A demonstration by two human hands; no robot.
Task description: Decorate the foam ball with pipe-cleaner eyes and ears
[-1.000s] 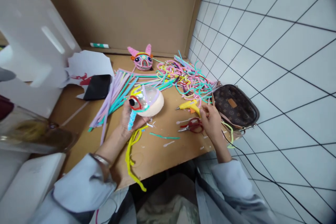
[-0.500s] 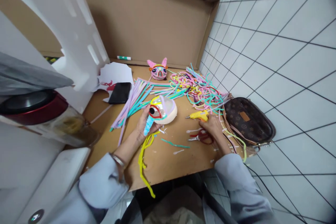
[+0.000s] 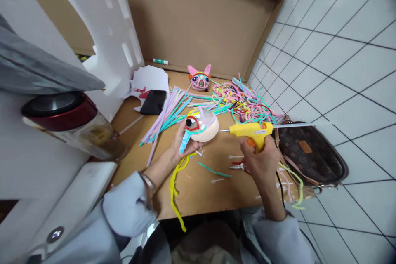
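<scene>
Shows yellow on the glue gun (image 3: 247,129), with orange at the trigger (image 3: 251,143); cream on the lower half of the craft ball (image 3: 208,133), with lilac, yellow and turquoise trim (image 3: 202,116), red around the black eye (image 3: 189,122) and pale blue on the spike (image 3: 185,142); mixes pink, turquoise and yellow in the far tangle (image 3: 249,103); pairs lilac and turquoise in the straight stems (image 3: 168,116) at left; repeats a lighter motif over the dark brown bag (image 3: 321,159) at right; crosses the white tiled wall (image 3: 334,70) with a dark grid.

Over the remote feed, I have the left hand (image 3: 177,137) cupped from below, left forearm (image 3: 161,168) slanting inward; my right hand (image 3: 263,157) curls in a grip, right forearm (image 3: 271,198) reaching forward.
</scene>
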